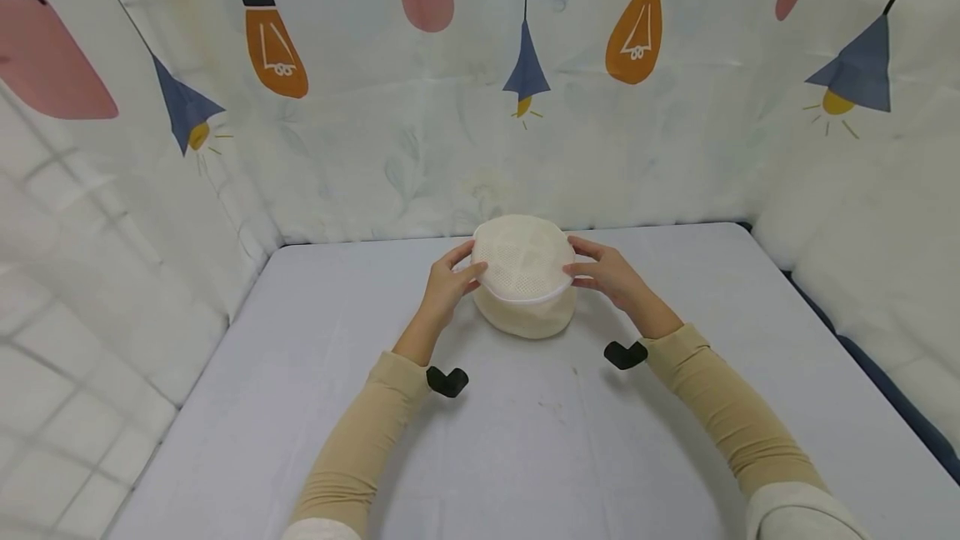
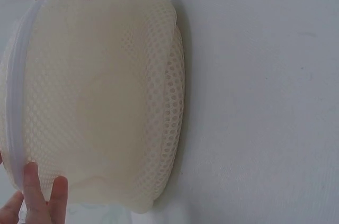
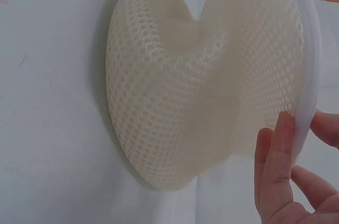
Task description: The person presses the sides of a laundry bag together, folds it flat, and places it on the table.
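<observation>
A cream mesh laundry bag (image 1: pixel 522 261), round with a white trimmed edge, stands on the table near its far side. My left hand (image 1: pixel 454 280) pinches its upper rim on the left, thumb in front. On the opposite side my right hand (image 1: pixel 603 273) pinches the same rim between thumb and fingers. In the left wrist view the bag's mesh wall (image 2: pixel 106 97) bulges, and its base rests on the table. The right wrist view shows the wall (image 3: pixel 175 91) folded inward with a deep dent, while the white trim (image 3: pixel 312 49) runs by the right fingers.
A white cloth covers the table (image 1: pixel 510 440). Behind it hangs a pale curtain (image 1: pixel 337 165) printed with lamps and bulbs, with further curtain at both sides. Black wrist pieces (image 1: pixel 447 382) stick out from both sleeves.
</observation>
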`<state>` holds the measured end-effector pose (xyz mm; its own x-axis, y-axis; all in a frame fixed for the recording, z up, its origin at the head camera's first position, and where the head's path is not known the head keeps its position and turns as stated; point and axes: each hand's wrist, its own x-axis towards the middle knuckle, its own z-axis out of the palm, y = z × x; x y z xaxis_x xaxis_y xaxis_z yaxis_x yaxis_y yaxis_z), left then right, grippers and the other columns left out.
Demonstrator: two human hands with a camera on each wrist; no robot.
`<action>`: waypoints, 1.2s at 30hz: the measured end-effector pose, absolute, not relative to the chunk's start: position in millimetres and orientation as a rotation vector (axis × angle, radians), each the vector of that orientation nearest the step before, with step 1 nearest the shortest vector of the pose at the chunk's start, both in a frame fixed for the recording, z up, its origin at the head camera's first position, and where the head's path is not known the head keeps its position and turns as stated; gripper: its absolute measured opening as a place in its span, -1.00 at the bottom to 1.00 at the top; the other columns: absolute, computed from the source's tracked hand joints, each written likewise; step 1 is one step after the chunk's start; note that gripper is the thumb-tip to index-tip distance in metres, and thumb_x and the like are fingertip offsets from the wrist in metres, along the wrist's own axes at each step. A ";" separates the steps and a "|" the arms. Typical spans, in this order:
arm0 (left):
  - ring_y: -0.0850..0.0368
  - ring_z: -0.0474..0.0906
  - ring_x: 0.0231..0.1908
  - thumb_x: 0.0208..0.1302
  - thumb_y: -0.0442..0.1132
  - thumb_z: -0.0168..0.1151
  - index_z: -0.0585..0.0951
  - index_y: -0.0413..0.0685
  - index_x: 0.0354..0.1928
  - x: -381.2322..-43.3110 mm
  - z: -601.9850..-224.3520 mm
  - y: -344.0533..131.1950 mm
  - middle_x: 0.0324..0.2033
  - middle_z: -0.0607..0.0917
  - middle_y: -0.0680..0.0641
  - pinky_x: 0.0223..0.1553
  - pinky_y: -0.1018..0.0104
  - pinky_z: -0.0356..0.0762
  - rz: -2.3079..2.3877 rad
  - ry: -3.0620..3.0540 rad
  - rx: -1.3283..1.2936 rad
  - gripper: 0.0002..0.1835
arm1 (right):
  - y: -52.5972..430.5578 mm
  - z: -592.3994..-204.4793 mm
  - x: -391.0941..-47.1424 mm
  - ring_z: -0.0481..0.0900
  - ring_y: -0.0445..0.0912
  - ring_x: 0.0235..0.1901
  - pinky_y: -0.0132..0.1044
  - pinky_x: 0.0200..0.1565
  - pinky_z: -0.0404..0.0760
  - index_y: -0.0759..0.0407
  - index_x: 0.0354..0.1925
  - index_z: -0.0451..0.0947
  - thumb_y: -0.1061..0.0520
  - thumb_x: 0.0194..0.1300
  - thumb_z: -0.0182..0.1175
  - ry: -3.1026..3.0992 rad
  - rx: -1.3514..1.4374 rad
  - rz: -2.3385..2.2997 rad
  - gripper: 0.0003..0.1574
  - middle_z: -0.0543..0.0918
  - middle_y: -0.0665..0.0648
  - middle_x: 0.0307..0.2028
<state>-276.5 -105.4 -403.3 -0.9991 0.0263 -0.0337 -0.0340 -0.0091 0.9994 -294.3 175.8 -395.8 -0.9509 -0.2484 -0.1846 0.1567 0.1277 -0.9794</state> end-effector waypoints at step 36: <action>-0.10 0.52 0.22 0.38 -0.38 0.30 0.41 -0.10 0.48 -280.9 -417.3 -108.1 0.44 0.37 -0.15 0.15 0.11 0.59 2.192 2.135 -0.085 -0.36 | 167.4 -416.4 -302.2 0.35 0.14 0.37 -0.07 0.26 0.51 0.18 0.63 -0.02 0.35 0.44 0.20 2.075 -0.028 -1.843 -0.03 0.06 0.26 0.59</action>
